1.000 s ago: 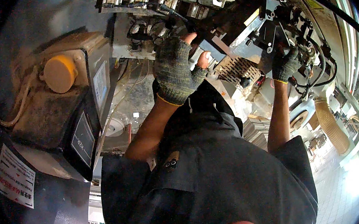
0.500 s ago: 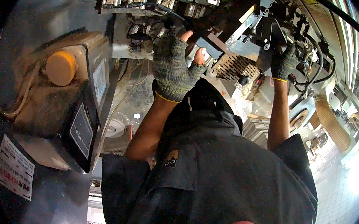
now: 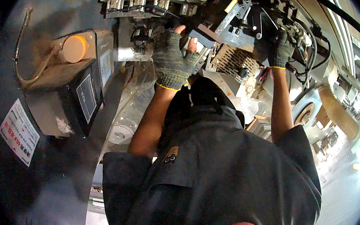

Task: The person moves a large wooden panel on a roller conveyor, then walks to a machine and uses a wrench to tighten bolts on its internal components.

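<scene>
My left hand [image 3: 173, 57], in a dark knitted glove with bare fingertips, reaches into a dusty machine. Its thumb and one finger point right and stand apart, with nothing visible between them; the other fingers are hidden. Close to the thumb are a grey-blue block [image 3: 201, 38] and a metal fitting [image 3: 201, 59]. My right hand [image 3: 280, 51], gloved alike, is at the machine's right part, beside a dark bracket [image 3: 266, 30] and black hoses [image 3: 310, 39]. Its fingers are lost among dark parts, so whether they grip anything cannot be seen.
A slotted metal plate [image 3: 232, 60] lies between my hands. To the left, a black box [image 3: 68, 99] with an orange knob [image 3: 74, 49] juts from a dark panel. A ribbed tan duct [image 3: 337, 112] hangs at right. Metal fittings [image 3: 137, 4] line the far edge.
The view has shifted, so the machine and the box appear higher. Both hands stay at nearly the same machine parts, with little visible change in pose.
</scene>
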`<action>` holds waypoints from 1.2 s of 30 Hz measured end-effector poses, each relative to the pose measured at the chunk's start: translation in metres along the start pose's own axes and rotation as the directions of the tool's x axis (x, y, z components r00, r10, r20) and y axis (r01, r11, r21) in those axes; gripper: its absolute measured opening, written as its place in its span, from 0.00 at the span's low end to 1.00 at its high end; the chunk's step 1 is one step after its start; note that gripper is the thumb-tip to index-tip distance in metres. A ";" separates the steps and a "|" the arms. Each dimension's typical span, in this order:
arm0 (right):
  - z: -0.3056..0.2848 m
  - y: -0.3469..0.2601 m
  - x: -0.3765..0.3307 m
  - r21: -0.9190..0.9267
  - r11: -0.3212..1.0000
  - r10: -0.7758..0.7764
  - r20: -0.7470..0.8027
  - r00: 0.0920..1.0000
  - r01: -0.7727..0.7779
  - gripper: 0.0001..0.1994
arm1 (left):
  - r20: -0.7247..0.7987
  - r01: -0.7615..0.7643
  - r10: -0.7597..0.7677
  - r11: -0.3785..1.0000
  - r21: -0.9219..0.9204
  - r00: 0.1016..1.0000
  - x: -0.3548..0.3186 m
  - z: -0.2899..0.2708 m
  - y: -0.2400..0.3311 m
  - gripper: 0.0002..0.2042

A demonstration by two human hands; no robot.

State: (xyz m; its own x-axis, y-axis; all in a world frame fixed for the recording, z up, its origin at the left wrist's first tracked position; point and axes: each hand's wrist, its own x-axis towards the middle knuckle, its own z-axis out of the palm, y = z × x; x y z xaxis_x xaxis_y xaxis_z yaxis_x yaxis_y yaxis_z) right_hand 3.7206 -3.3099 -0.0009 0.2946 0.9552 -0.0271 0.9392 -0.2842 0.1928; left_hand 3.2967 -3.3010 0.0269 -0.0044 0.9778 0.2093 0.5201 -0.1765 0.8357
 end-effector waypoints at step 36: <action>0.262 0.121 -0.222 0.429 0.314 0.792 0.374 0.482 -0.847 0.15 | 0.233 -0.084 -0.046 0.852 0.517 0.971 -0.009 0.011 0.033 0.31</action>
State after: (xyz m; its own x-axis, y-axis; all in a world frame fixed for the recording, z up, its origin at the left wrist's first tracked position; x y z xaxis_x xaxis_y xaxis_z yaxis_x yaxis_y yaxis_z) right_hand 3.8155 -3.5780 -0.2290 0.9521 0.2050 -0.2268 0.1207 -0.9336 -0.3373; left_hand 3.3232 -3.3146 0.0467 0.1709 0.9842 0.0469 0.8852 -0.1742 0.4313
